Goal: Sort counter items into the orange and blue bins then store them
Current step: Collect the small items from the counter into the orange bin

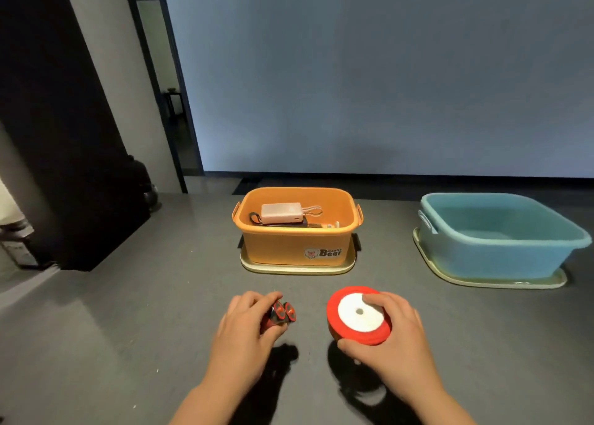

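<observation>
Red ribbon spool with a white card core [359,316] sits in my right hand [393,337], grip clamped across its rim above the grey bench [112,328]; light, likely slippery, best held by the edges. My left hand [244,325] closes on a small red-and-black toy [279,315], near the orange plastic bin [297,241] and blue plastic bin [495,251].

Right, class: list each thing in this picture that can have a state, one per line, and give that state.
Orange plastic bin: open, upright on its lid, partly filled.
Pink power bank: lying inside the orange bin.
Blue plastic bin: open, upright on a lid, looks empty.
Red ribbon spool: held, tilted.
Small red and black toy: held.
Left hand: closed on the toy.
Right hand: closed on the spool.
</observation>
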`<state>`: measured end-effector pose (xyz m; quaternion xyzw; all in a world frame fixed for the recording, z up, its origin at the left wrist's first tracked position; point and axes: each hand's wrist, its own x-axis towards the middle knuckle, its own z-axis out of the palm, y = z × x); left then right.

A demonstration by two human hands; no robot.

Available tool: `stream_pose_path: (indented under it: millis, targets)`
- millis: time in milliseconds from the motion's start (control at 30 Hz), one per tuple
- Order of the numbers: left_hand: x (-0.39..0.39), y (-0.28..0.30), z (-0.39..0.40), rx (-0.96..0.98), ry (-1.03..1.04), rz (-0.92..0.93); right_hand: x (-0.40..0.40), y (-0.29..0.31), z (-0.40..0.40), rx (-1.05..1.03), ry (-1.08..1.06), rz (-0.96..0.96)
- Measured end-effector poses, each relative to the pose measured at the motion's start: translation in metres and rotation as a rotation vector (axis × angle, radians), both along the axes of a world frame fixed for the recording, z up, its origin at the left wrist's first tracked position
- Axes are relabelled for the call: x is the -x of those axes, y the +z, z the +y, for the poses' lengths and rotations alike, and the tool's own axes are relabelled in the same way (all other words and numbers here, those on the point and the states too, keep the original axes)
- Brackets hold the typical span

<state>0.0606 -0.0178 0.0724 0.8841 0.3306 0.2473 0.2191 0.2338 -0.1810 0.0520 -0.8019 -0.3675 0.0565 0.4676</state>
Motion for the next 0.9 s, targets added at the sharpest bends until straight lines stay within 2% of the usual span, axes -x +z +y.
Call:
stream_pose_path:
  millis: [133, 300, 533, 733, 900]
  targets:
    - [-0.021, 0.009, 0.024, -0.001, -0.006, 0.015, -0.017, -0.002, 0.025, -0.037, 0.011, 0.046]
    - [-0.051, 0.034, 0.060, -0.081, -0.030, 0.018, -0.035, 0.014, 0.054, -0.024, 0.015, -0.019]
    - [-0.081, 0.067, 0.120, -0.124, -0.043, -0.082, -0.066, 0.040, 0.094, -0.089, -0.051, -0.067]
    - [-0.100, 0.055, 0.181, -0.087, -0.005, -0.116, -0.082, 0.044, 0.137, -0.097, -0.093, -0.028]
    - [-0.145, 0.045, 0.219, -0.054, -0.043, 0.003, -0.106, 0.048, 0.194, -0.036, -0.168, -0.035]
